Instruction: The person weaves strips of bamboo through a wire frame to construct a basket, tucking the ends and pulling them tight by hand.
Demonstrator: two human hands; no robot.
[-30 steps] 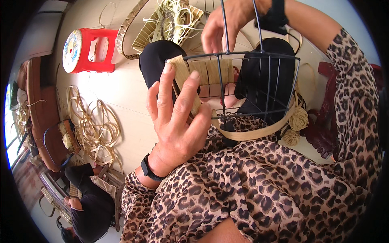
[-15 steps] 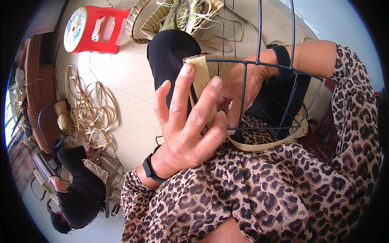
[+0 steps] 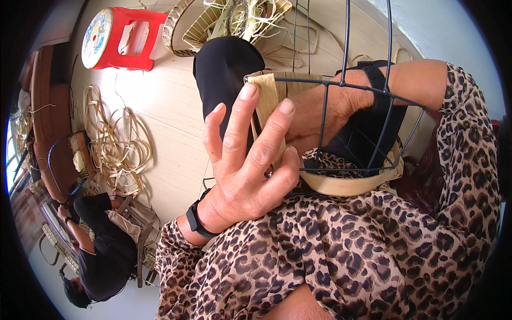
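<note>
Pale plank floor point(image 3: 160, 106), red stool point(image 3: 125, 38), bright daylight.

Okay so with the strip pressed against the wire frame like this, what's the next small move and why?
Probably draw the pale strip taut around the upright wire. The left hand pins its flat end against the dark wire frame at the top ring, while the right hand sits inside the frame behind it, placed to take the strip's free end.

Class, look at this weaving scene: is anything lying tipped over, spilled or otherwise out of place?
Yes. The red plastic stool lies tipped on its side on the floor, its patterned round seat facing sideways. Beside it, loose pale weaving strips sprawl in untidy tangled loops across the pale floor.
</note>
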